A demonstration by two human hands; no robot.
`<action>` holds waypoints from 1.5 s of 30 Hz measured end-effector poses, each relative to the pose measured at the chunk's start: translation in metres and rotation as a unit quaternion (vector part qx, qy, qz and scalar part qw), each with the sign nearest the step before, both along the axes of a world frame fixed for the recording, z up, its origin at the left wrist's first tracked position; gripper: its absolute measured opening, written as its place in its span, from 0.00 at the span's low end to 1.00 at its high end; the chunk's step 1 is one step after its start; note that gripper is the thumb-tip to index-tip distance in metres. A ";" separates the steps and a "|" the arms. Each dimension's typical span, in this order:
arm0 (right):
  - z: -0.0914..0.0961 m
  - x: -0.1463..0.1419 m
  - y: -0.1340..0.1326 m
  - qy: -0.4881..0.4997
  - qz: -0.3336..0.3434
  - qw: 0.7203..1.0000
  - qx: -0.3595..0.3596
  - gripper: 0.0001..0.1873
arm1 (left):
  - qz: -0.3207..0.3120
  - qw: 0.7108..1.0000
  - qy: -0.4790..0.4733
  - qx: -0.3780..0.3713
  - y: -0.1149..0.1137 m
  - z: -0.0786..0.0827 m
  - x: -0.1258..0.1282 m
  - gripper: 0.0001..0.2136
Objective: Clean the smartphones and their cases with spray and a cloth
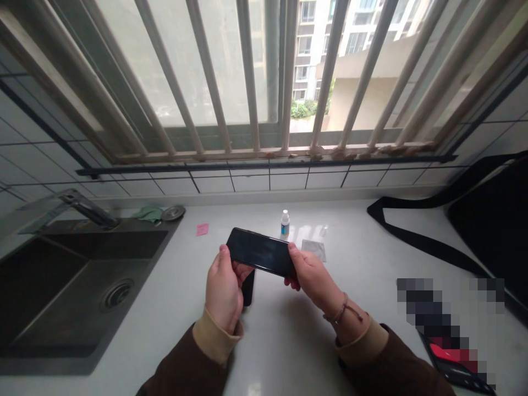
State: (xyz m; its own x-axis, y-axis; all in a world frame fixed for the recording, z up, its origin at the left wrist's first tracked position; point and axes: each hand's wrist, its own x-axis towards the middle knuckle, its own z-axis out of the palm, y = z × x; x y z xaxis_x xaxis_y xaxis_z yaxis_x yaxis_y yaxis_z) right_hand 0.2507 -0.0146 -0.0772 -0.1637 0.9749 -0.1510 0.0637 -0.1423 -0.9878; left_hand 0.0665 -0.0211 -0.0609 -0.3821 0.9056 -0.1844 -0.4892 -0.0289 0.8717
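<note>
A black smartphone (260,252) is held sideways above the white counter, its dark screen facing me and its right end a little lower. My left hand (225,286) grips the left end, thumb on the edge and fingers underneath. At the right end, my right hand (315,272) is closed on the phone with its thumb at the upper corner. Below the phone, partly hidden by my left hand, a second dark flat object (248,289) lies on the counter. Just behind the phone stands a small white bottle (285,224) with a blue label. A flat square packet (314,250) lies near my right hand.
To the left is a dark sink (154,242) with a faucet (93,212), a green cloth (147,214) and a metal strainer (173,213). A pink paper (202,229) lies near it. At right are a black bag (495,214) with its strap and a blurred-out item.
</note>
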 end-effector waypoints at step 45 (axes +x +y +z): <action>0.007 -0.012 -0.024 -0.575 -0.034 0.798 0.178 0.21 | 0.015 0.680 0.732 0.044 -0.006 0.003 -0.010 0.19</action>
